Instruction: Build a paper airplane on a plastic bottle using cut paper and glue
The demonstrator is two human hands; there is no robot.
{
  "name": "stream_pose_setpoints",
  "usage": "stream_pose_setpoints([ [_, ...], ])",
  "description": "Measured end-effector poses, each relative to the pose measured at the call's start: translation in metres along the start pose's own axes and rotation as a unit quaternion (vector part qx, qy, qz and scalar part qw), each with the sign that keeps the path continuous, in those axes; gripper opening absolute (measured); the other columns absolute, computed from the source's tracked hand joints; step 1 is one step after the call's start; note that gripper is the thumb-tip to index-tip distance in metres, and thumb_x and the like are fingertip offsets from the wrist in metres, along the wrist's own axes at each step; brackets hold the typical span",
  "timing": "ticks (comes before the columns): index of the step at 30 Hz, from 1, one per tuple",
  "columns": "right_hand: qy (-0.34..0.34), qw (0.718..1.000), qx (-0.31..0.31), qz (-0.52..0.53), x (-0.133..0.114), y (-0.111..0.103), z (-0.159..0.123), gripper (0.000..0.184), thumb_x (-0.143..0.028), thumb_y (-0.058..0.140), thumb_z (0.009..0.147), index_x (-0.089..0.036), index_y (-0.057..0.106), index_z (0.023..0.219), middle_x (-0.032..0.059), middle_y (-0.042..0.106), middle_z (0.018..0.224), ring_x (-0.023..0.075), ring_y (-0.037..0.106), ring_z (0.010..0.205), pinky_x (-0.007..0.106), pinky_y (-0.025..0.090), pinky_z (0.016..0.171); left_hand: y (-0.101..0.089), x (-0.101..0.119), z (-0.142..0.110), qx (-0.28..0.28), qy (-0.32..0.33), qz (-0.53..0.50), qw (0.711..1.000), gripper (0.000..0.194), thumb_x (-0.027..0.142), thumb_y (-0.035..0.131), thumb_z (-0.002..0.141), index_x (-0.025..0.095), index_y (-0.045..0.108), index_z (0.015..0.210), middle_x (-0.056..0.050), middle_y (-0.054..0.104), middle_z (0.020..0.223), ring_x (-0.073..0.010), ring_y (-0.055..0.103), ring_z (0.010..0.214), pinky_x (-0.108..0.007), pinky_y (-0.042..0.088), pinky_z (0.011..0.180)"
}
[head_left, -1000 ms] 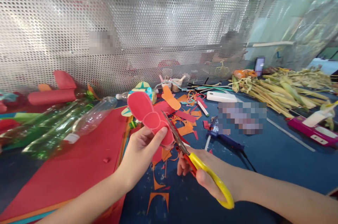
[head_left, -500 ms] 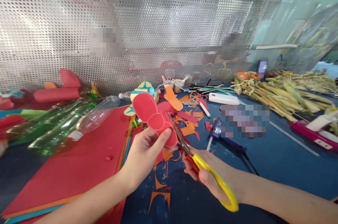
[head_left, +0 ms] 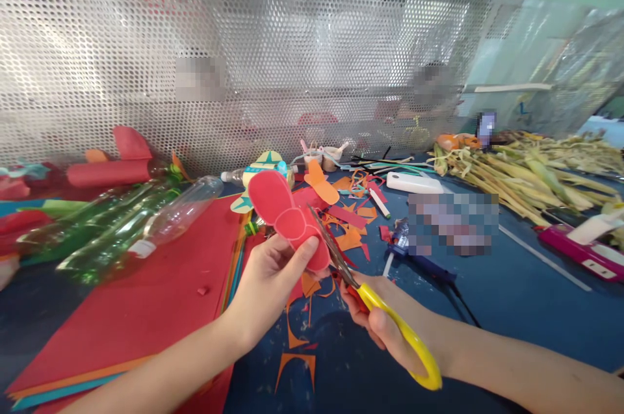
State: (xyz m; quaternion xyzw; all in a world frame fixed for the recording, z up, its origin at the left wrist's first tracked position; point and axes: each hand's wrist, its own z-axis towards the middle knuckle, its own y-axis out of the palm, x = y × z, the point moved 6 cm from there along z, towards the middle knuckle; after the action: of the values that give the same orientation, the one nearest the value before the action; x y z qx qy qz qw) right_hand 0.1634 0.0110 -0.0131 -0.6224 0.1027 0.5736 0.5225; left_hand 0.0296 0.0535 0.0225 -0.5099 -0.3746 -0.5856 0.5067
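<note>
A red propeller-shaped cutout with rounded blades and drawn outlines is pinched in my left hand, thumb on its lower blade. My right hand grips scissors with yellow and red handles. Their metal blades lie along the right edge of the cutout, pointing up and away. Just beyond is an orange cutout of similar shape. Orange scraps lie on the dark blue table below my hands, with more red and orange offcuts to the right of the cutout.
Red sheets are stacked at left, beside green plastic bottles and a clear bottle. At right lie a blue glue gun, dried husks and a magenta power strip. A perforated metal screen stands behind.
The whole view has shifted very slightly. Both hands, the cutout and the scissors keep nearly the same places relative to each other.
</note>
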Motion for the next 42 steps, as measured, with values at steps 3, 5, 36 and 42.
stream_pose_setpoints([
  [3, 0.009, 1.000, -0.001, 0.000, 0.003, 0.000, -0.001, 0.064, -0.078, 0.010, 0.082, -0.020, 0.037, 0.077, -0.0023, 0.035, 0.066, 0.0092, 0.027, 0.051, 0.022, 0.029, 0.043, 0.000, 0.000, 0.000, -0.004, 0.000, -0.003, 1.000, 0.024, 0.037, 0.062, 0.079, 0.019, 0.066, 0.063, -0.001, 0.067, 0.058, -0.0155, 0.061, 0.057, -0.026, 0.052, 0.064],
  [5, 0.018, 1.000, 0.007, 0.006, 0.006, 0.000, -0.003, 0.065, -0.078, 0.012, 0.082, -0.020, 0.039, 0.076, -0.0016, 0.037, 0.068, 0.0099, 0.030, 0.053, 0.023, 0.032, 0.047, 0.001, -0.001, 0.000, -0.006, -0.001, -0.005, 1.000, 0.024, 0.036, 0.061, 0.080, 0.019, 0.066, 0.064, -0.001, 0.067, 0.059, -0.0153, 0.062, 0.058, -0.025, 0.052, 0.065],
  [36, 0.051, 0.998, 0.010, 0.034, 0.012, 0.002, -0.005, 0.065, -0.081, 0.018, 0.079, -0.020, 0.038, 0.077, -0.0029, 0.036, 0.067, 0.0093, 0.027, 0.053, 0.024, 0.028, 0.046, 0.001, -0.002, -0.001, -0.036, 0.003, -0.075, 0.997, 0.021, 0.031, 0.061, 0.084, 0.018, 0.068, 0.070, 0.002, 0.067, 0.060, -0.0094, 0.059, 0.056, -0.017, 0.049, 0.060],
  [42, 0.061, 0.997, 0.018, 0.043, 0.016, 0.002, -0.006, 0.065, -0.082, 0.019, 0.078, -0.019, 0.039, 0.076, -0.0030, 0.037, 0.066, 0.0095, 0.028, 0.054, 0.024, 0.028, 0.047, -0.001, -0.003, 0.000, -0.034, 0.001, -0.088, 0.996, 0.019, 0.032, 0.062, 0.084, 0.017, 0.069, 0.072, 0.002, 0.068, 0.061, -0.0092, 0.059, 0.057, -0.017, 0.049, 0.061],
])
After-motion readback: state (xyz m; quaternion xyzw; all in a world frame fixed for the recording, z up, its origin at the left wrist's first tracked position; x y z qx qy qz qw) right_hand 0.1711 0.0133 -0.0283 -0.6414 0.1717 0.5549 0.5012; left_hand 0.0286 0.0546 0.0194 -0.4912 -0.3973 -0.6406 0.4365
